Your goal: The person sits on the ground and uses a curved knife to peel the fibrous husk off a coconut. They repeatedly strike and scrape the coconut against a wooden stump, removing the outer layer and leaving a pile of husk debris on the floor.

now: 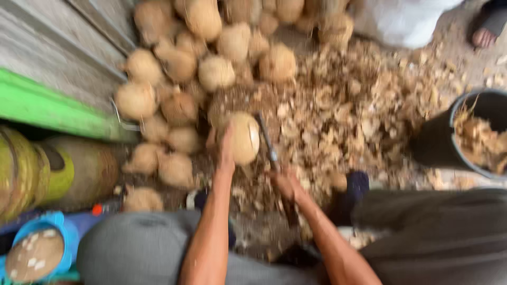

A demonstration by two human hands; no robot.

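Two bare hands work low over the ground: the left hand cups a round, pale, fibrous coconut, the right hand clenches a dark knife against it, with heaped husked coconuts beyond.

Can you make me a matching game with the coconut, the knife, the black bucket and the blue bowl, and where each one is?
Things:
1. coconut
2. knife
3. black bucket
4. blue bowl

Places:
A. at the right edge, full of husk scraps
B. in the left hand
C. bottom left corner
D. in the right hand

Pairs: 1-B, 2-D, 3-A, 4-C
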